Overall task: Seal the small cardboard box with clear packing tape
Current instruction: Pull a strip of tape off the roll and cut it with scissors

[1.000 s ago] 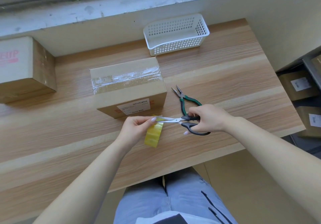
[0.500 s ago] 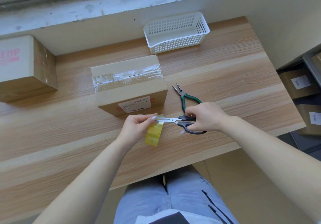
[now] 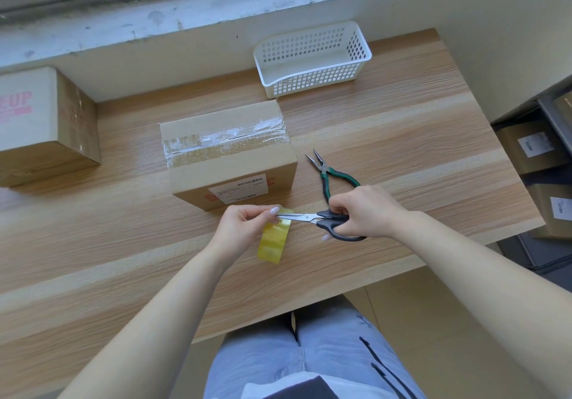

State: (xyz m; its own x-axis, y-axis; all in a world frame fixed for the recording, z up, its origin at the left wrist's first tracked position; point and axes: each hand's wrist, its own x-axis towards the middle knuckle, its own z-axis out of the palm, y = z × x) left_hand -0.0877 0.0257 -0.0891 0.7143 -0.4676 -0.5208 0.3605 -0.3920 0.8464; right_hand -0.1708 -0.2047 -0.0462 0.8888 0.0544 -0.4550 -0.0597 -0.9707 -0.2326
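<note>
The small cardboard box (image 3: 229, 157) sits mid-table, a strip of clear tape across its top seam and a white label on its near side. Just in front of it, my left hand (image 3: 244, 228) pinches the top of a yellowish tape roll (image 3: 274, 242) that hangs below my fingers. My right hand (image 3: 362, 213) grips black-handled scissors (image 3: 322, 220). Their blades point left and meet the tape right beside my left fingertips.
Green-handled pliers (image 3: 332, 176) lie right of the box, partly under my right hand. A white plastic basket (image 3: 312, 58) stands at the back. A bigger cardboard box (image 3: 46, 123) is at the far left. More boxes (image 3: 532, 148) are stacked off the table's right edge.
Both hands with tape and scissors have shifted slightly toward the box; the scissor blades look more closed on the tape than before.
</note>
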